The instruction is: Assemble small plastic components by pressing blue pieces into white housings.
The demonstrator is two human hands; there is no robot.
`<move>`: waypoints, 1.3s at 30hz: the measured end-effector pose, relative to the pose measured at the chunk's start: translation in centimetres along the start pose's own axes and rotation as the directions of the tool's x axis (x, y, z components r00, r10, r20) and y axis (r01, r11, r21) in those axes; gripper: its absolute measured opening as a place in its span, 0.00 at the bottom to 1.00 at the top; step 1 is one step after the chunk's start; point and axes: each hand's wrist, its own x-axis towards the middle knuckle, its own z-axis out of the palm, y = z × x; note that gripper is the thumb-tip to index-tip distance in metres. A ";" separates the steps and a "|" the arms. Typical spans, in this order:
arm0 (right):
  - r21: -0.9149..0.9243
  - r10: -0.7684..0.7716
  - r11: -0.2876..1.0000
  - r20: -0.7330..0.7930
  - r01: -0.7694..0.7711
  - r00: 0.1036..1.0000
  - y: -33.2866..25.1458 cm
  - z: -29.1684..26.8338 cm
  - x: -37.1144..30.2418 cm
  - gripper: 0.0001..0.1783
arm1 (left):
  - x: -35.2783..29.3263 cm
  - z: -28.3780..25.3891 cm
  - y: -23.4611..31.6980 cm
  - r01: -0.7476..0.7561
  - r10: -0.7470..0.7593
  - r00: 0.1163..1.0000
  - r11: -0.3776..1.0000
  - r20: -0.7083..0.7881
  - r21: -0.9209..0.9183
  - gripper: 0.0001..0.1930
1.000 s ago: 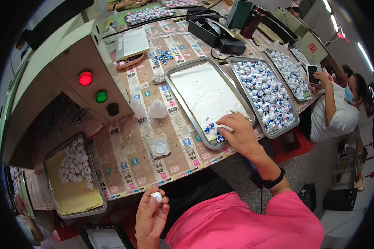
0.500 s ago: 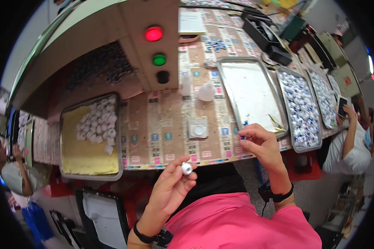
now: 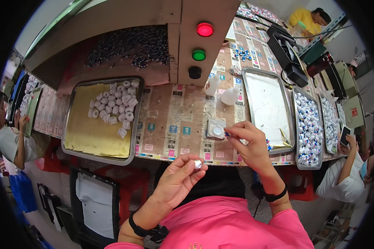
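My left hand (image 3: 176, 180) is raised in front of my chest, pinching a small white round part (image 3: 198, 164) between thumb and fingertips. My right hand (image 3: 251, 145) hovers over the table's front edge, its fingertips closed on a tiny blue piece (image 3: 227, 134) beside a small white square dish (image 3: 216, 130). A few blue and white pieces lie behind the right hand at the near corner of an otherwise bare metal tray (image 3: 268, 108).
A yellow-lined tray (image 3: 91, 135) with several white parts sits at the left. Trays of blue and white parts (image 3: 309, 126) stand at the right. Two small white bottles (image 3: 229, 96) stand below a box with red and green lamps (image 3: 199, 41). Other people work at the left, right and far end.
My right hand left the metal tray and came to the white dish with a blue piece. My left hand rose toward the table edge with the white part. The view swung left.
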 end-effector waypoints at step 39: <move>0.406 0.111 0.903 0.093 -0.139 0.990 -2.5 2.0 -4.7 0.10 | 0.5 0.4 -1.4 -0.069 0.070 0.998 0.980 0.000 0.185 0.16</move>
